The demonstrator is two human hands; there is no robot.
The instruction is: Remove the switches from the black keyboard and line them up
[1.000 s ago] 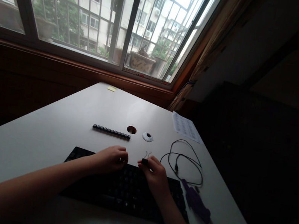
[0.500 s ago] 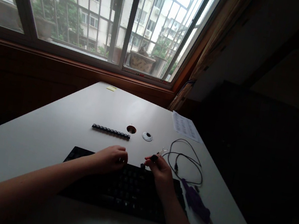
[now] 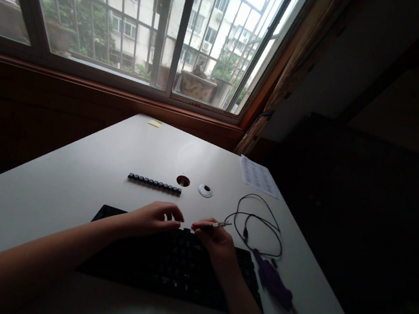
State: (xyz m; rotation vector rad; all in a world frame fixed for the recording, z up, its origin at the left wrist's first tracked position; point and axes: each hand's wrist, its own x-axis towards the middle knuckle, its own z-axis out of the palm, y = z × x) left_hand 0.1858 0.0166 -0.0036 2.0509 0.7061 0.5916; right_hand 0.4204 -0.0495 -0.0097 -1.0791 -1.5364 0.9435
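Observation:
A black keyboard [image 3: 174,271] lies on the white desk beneath both forearms. My left hand [image 3: 159,217] hovers at its far edge, thumb and fingers curved and apart with nothing between them. Closed around a keycap puller [image 3: 216,225], my right hand [image 3: 217,241] is over the right part of the keyboard. The puller's pale wire end points right, away from the keys. Between the two hands, by the right fingertips, is a small black keycap [image 3: 186,230]; whether those fingers touch it, I cannot tell. Shadow hides much of the key rows.
Beyond the keyboard stands a row of black keycaps [image 3: 154,184]. Right of it are a cable hole [image 3: 183,181] and its round cover [image 3: 205,190]. A coiled black cable [image 3: 259,216], a purple duster [image 3: 272,283] and a printed sheet [image 3: 260,177] lie at the right.
My right hand has moved slightly left and turned, tipping the puller's wire end lower. The left hand's fingers have spread from a closed pose. The small keycap now sits further left.

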